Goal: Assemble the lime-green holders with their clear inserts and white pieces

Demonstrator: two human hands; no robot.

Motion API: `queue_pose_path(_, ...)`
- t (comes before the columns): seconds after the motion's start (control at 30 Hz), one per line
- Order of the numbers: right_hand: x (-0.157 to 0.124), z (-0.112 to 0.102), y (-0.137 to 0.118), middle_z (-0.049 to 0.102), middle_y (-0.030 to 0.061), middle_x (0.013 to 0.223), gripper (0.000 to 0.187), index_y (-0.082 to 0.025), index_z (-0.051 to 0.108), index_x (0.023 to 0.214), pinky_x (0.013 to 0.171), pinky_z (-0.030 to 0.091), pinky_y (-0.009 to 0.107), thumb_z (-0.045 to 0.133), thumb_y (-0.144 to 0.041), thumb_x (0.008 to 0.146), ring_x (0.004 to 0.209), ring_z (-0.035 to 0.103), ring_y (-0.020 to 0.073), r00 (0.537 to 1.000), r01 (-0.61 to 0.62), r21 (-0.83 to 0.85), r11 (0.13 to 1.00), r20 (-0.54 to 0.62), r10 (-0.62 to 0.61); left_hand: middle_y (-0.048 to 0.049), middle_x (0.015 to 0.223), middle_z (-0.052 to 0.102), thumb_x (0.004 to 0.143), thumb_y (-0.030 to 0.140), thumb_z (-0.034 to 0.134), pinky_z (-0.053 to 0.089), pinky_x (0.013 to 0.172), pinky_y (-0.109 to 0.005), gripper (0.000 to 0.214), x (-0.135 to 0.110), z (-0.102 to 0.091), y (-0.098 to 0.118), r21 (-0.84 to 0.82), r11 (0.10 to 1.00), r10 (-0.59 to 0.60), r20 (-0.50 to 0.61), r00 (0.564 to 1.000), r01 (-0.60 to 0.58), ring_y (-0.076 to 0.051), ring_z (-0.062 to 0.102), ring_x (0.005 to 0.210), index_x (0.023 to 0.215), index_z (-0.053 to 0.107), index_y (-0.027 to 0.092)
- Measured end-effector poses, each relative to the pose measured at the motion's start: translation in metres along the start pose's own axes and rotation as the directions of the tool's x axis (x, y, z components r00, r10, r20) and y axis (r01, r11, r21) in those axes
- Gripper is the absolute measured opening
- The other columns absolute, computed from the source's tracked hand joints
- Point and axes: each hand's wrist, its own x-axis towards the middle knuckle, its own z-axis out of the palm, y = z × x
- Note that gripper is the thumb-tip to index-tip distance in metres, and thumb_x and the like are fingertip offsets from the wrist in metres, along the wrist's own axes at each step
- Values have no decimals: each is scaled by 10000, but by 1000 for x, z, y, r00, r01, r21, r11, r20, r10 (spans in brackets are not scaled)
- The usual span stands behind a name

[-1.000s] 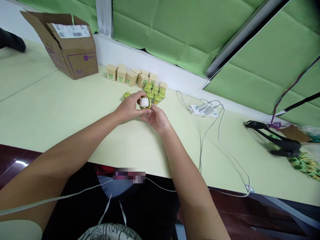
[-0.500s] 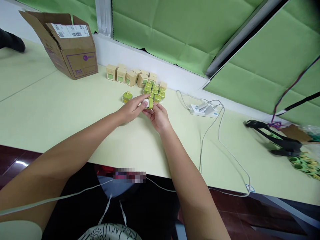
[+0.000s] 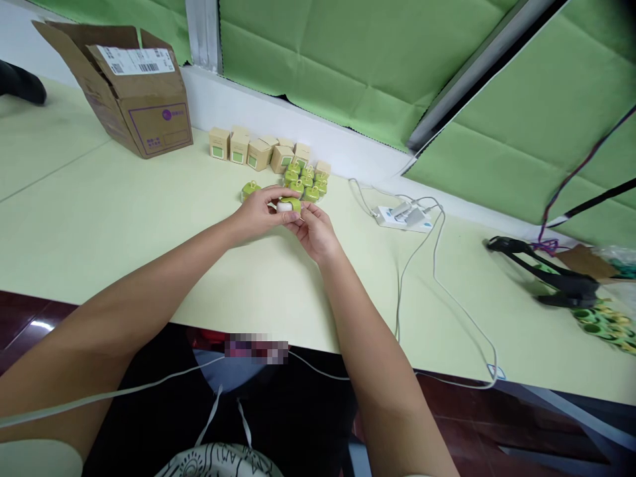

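My left hand (image 3: 256, 215) and my right hand (image 3: 314, 232) meet over the pale green table (image 3: 124, 218), both pinching one small green and white case (image 3: 288, 205). The case is held just above the table. Right behind it lies a cluster of several similar green cases (image 3: 305, 180), and one more green case (image 3: 250, 190) sits apart to the left. A row of small tan boxes (image 3: 258, 151) with green labels stands further back by the wall.
An open cardboard box (image 3: 136, 93) stands at the back left. A white power strip (image 3: 402, 217) with plugs and white cables (image 3: 437, 278) lies to the right. Black handled tools (image 3: 546, 275) and green rings (image 3: 603, 324) lie at the far right. A dark object (image 3: 20, 83) rests at the left edge.
Both hands turned the small case between the fingers and shifted it slightly toward the cluster, then a little back. Nothing else on the table moved.
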Motion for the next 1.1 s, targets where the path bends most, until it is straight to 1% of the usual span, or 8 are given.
queue_pose_path(0.3, -4, 8, 1, 742, -12, 858, 123, -211, 685, 868, 836, 641, 254, 798, -260, 869, 802, 687, 120, 995, -84, 18, 996, 54, 83, -10, 900, 620, 642, 560, 913, 423, 686, -270, 526, 0, 0, 6, 58, 998, 10, -57, 998, -7, -143, 543, 783, 896, 649, 182)
queue_pose_path(0.73, -7, 13, -1, 757, 6, 810, 84, -187, 679, 858, 785, 650, 230, 754, -152, 841, 734, 710, 119, 987, -152, 42, 987, 55, 150, 30, 743, 505, 658, 559, 917, 353, 629, -250, 515, 0, -2, 5, 49, 999, -16, -31, 999, 18, -119, 438, 694, 812, 587, 195)
queue_pose_path(0.83, -7, 15, -3, 786, 22, 834, 61, -183, 691, 861, 749, 657, 230, 721, -131, 857, 751, 735, 131, 985, -167, 42, 985, 49, 165, 16, 763, 555, 672, 625, 903, 370, 592, -243, 543, 1, -4, 3, 31, 999, -42, 1, 999, 42, -119, 477, 672, 849, 623, 194)
queue_pose_path(0.9, -6, 16, -4, 789, 24, 815, 71, -179, 694, 867, 733, 663, 236, 675, -114, 884, 741, 743, 137, 987, -161, 43, 986, 0, 161, -11, 802, 616, 759, 722, 804, 386, 549, -251, 569, 4, -10, -2, -14, 996, -83, 10, 997, 83, -120, 507, 623, 921, 669, 194)
queue_pose_path(0.93, -5, 15, -5, 791, 24, 817, 84, -178, 696, 880, 730, 665, 241, 648, -113, 904, 741, 748, 139, 988, -147, 50, 988, -47, 150, -31, 826, 644, 836, 768, 699, 393, 527, -262, 586, 6, -15, -5, -45, 993, -111, -11, 994, 111, -124, 521, 593, 952, 684, 193)
queue_pose_path(1.0, -1, 11, -4, 788, 20, 825, 112, -177, 693, 901, 732, 670, 247, 602, -130, 948, 741, 752, 137, 979, -99, 71, 993, -172, 110, -64, 867, 676, 955, 757, 537, 435, 544, -285, 583, 11, -29, -16, -50, 994, -101, -207, 973, 92, -127, 531, 576, 925, 681, 192)
queue_pose_path(1.07, 4, 4, -2, 774, 11, 823, 118, -183, 675, 891, 742, 671, 248, 594, -158, 973, 733, 746, 131, 952, -43, 81, 996, -299, 65, -70, 867, 681, 1010, 615, 523, 514, 677, -304, 460, 14, -44, -28, 90, 995, 0, -448, 894, 45, -162, 610, 706, 876, 667, 200)
queue_pose_path(1.1, 6, 0, -1, 763, 4, 813, 107, -189, 661, 877, 743, 670, 248, 614, -176, 972, 723, 741, 128, 935, -20, 74, 997, -352, 45, -75, 901, 693, 997, 516, 569, 546, 790, -326, 350, 15, -51, -33, 194, 979, 48, -498, 866, 58, -186, 649, 819, 880, 672, 202)
